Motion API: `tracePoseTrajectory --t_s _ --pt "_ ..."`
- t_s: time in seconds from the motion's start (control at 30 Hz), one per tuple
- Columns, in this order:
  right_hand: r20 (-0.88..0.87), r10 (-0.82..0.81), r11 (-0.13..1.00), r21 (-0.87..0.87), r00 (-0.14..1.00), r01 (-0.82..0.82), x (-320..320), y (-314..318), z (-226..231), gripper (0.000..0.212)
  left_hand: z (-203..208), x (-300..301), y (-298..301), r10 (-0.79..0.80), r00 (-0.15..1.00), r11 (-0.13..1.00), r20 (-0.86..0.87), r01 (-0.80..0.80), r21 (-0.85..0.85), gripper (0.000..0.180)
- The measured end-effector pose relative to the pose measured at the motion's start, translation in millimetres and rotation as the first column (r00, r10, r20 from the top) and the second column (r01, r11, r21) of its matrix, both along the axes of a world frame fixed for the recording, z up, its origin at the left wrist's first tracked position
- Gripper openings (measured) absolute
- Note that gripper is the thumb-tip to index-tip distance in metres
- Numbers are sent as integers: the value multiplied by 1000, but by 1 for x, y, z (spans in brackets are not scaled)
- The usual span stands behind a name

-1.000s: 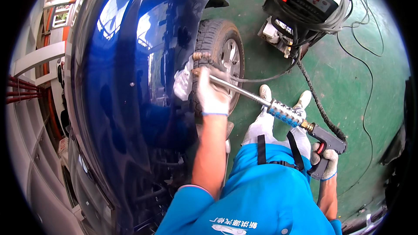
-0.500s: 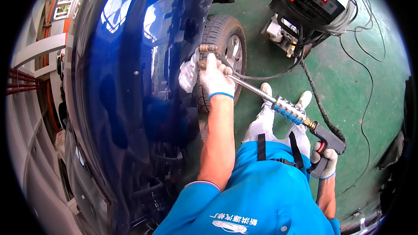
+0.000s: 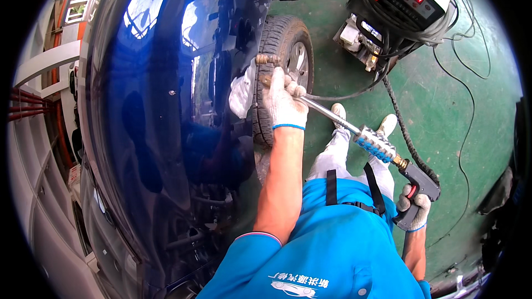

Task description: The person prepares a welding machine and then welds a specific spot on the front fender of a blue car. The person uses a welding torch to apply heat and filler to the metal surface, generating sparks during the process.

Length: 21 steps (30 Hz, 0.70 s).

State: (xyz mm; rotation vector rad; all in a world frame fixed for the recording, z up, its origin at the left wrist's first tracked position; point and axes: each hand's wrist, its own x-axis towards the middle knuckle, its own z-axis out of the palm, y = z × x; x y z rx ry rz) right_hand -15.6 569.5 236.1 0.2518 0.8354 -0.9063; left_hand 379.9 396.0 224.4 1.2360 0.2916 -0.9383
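Observation:
A slide-hammer dent puller [image 3: 376, 144] slants across in front of me, with a bare metal rod, a ribbed silver-and-blue sliding weight and a black pistol grip with a red trigger. My left hand [image 3: 285, 102], in a white knit glove, is closed around the front end of its rod, beside the tyre. A brass-coloured fitting [image 3: 268, 59] shows just past my thumb. My right hand [image 3: 417, 209], gloved too, wraps the pistol grip at my right side. Crumpled white plastic [image 3: 241, 97] lies between the left hand and the dark blue car body [image 3: 160, 133].
The car's wheel [image 3: 297, 58] stands just beyond my left hand. A black-and-white machine [image 3: 407, 0] with a lit red display and coiled cables is at the far right. A thick sleeved cable [image 3: 399, 111] runs from it toward the pistol grip. Thin cable crosses the green floor [image 3: 443, 116].
My left hand has shifted slightly right and nearer me with the rod's front end. The sliding weight has moved a little the same way. My right hand has hardly moved.

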Motion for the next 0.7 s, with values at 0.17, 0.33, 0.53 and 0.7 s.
tracePoseTrajectory --t_s 0.17,0.33,0.53,0.7 --pt "45 43 998 -36 998 -42 -8 8 -16 42 -3 12 4 -27 999 999 25 28 -37 13" --pt "28 63 998 -15 998 -63 -5 9 -15 40 -4 15 3 -67 997 995 37 70 -69 12" --pt "12 70 997 -24 997 -69 -3 5 -12 39 -3 13 5 -73 996 994 58 77 -73 11" --pt "55 110 993 -60 992 -106 -4 4 -11 39 0 16 6 -65 998 994 -26 63 -91 12"
